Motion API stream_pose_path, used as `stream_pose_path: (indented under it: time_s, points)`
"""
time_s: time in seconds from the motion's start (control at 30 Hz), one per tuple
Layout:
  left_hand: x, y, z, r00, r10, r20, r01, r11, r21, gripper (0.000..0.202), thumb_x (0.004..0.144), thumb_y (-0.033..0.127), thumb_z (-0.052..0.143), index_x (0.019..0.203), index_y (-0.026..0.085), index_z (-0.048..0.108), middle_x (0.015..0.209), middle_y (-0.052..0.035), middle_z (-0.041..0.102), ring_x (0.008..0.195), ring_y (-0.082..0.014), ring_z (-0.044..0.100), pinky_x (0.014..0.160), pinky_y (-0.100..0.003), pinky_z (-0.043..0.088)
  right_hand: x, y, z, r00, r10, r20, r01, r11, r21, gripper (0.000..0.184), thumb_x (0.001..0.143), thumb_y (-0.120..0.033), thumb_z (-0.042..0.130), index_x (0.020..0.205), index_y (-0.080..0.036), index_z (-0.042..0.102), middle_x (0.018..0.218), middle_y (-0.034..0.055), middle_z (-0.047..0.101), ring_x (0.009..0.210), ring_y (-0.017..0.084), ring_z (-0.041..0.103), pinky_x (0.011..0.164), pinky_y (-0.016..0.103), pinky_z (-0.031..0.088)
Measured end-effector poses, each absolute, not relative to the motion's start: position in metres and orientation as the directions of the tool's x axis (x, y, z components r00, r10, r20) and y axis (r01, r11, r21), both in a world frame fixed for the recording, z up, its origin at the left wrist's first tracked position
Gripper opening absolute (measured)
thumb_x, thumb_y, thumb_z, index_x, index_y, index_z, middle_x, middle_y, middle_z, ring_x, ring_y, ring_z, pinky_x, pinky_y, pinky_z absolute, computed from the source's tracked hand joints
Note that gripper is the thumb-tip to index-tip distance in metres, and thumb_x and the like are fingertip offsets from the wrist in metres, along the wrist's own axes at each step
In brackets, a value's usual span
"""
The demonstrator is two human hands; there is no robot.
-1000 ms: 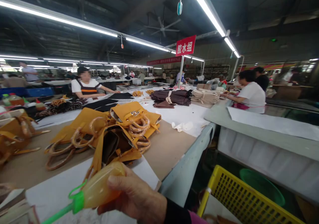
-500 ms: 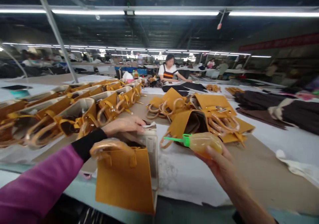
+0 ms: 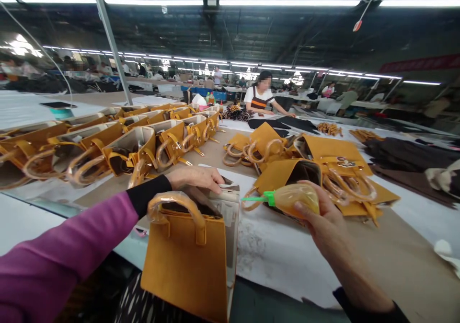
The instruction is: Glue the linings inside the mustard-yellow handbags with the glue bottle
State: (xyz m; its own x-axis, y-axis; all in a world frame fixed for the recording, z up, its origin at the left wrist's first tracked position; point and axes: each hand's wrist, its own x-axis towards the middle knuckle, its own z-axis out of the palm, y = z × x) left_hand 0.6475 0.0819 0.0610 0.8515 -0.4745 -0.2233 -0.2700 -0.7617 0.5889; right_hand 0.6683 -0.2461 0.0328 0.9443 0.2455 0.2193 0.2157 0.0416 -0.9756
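Note:
A mustard-yellow handbag [image 3: 185, 260] stands upright at the table's near edge, its wrapped handle raised and its pale inner side turned to the right. My left hand [image 3: 199, 178] grips the bag's top edge at the back, fingers closed on the lining. In my right hand [image 3: 319, 213] is a squeeze bottle [image 3: 294, 199] of amber liquid, held on its side. Its green nozzle points left, and the tip is close to the bag's right edge; whether it touches I cannot tell.
Rows of yellow handbags [image 3: 140, 141] stand at the left. More handbags [image 3: 334, 155] lie heaped behind the bottle. Dark brown material [image 3: 413, 155] is piled at the right. Across the table a co-worker [image 3: 260, 95] reaches over black pieces [image 3: 269, 124]. A metal pole [image 3: 111, 40] rises at the left.
The view has swung left, so most things sit further right. The bottle's nozzle is now nearer the bag's edge. Both hands keep their hold.

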Motion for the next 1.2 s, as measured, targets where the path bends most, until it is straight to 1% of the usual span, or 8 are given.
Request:
stream_pose_path:
  time_s: [0.07,0.17,0.4,0.5,0.67,0.8,1.0,1.2]
  points:
    - [0.648,0.080,0.061,0.839,-0.471,-0.274,-0.231,-0.763,0.603,0.024,0.075,0.036,0.057,0.078,0.014,0.067,0.067,0.0013,0.057,0.063,-0.0120,0.045,0.057,-0.020,0.034,0.671,-0.244,0.032,0.931,0.252,0.264,0.267,0.021,-0.963,0.052,0.069,-0.037,0.074,0.116,-0.027,0.052,0.095,0.0019,0.063,0.084,0.022,0.060,0.072,0.032,0.054]
    - [0.648,0.079,0.061,0.845,-0.466,-0.263,-0.217,-0.748,0.628,0.022,0.073,0.036,0.060,0.077,0.015,0.067,0.071,0.0011,0.059,0.066,-0.0126,0.046,0.055,-0.019,0.032,0.673,-0.241,0.033,0.913,0.256,0.318,0.333,-0.016,-0.943,0.051,0.068,-0.039,0.074,0.113,-0.027,0.053,0.095,0.0026,0.063,0.085,0.023,0.060,0.072,0.033,0.053]
    - [0.647,0.077,0.060,0.835,-0.496,-0.238,-0.286,-0.761,0.582,0.022,0.075,0.034,0.058,0.075,0.013,0.065,0.064,0.0014,0.052,0.059,-0.0107,0.041,0.051,-0.021,0.028,0.674,-0.242,0.042,0.892,0.244,0.380,0.422,-0.151,-0.894,0.051,0.065,-0.043,0.075,0.109,-0.025,0.055,0.093,0.0022,0.062,0.081,0.022,0.058,0.075,0.034,0.050]
    - [0.646,0.075,0.063,0.836,-0.473,-0.278,-0.244,-0.775,0.583,0.021,0.075,0.034,0.058,0.076,0.015,0.065,0.065,0.0015,0.052,0.059,-0.0106,0.041,0.052,-0.020,0.028,0.676,-0.243,0.043,0.885,0.240,0.399,0.442,-0.170,-0.881,0.052,0.065,-0.043,0.075,0.110,-0.025,0.055,0.095,0.0027,0.063,0.083,0.023,0.058,0.076,0.036,0.049]
    - [0.645,0.072,0.067,0.846,-0.437,-0.306,-0.207,-0.798,0.567,0.020,0.075,0.033,0.059,0.080,0.015,0.068,0.067,0.0013,0.055,0.061,-0.0112,0.043,0.053,-0.020,0.030,0.679,-0.241,0.040,0.874,0.242,0.421,0.467,-0.184,-0.865,0.050,0.066,-0.042,0.074,0.110,-0.026,0.055,0.097,0.0028,0.062,0.085,0.023,0.058,0.079,0.038,0.048]
    - [0.645,0.072,0.066,0.837,-0.462,-0.293,-0.229,-0.782,0.579,0.021,0.076,0.033,0.058,0.080,0.015,0.067,0.066,0.0016,0.053,0.060,-0.0108,0.042,0.053,-0.021,0.030,0.680,-0.239,0.040,0.870,0.246,0.427,0.472,-0.168,-0.866,0.049,0.068,-0.041,0.074,0.110,-0.027,0.054,0.099,0.0027,0.060,0.086,0.023,0.057,0.081,0.039,0.048]
    - [0.644,0.069,0.068,0.837,-0.458,-0.301,-0.247,-0.805,0.539,0.022,0.076,0.033,0.056,0.074,0.012,0.065,0.062,0.0016,0.049,0.058,-0.0100,0.039,0.051,-0.021,0.027,0.672,-0.240,0.037,0.851,0.265,0.453,0.508,-0.196,-0.839,0.047,0.069,-0.041,0.072,0.110,-0.026,0.054,0.101,0.0029,0.058,0.087,0.022,0.055,0.080,0.035,0.047]
    - [0.641,0.069,0.069,0.864,-0.416,-0.284,-0.206,-0.807,0.554,0.020,0.075,0.030,0.057,0.081,0.014,0.067,0.070,0.0009,0.054,0.067,-0.0122,0.045,0.056,-0.020,0.031,0.664,-0.245,0.033,0.851,0.313,0.421,0.500,-0.239,-0.832,0.047,0.069,-0.041,0.072,0.110,-0.028,0.054,0.105,0.0027,0.058,0.088,0.022,0.056,0.078,0.033,0.047]
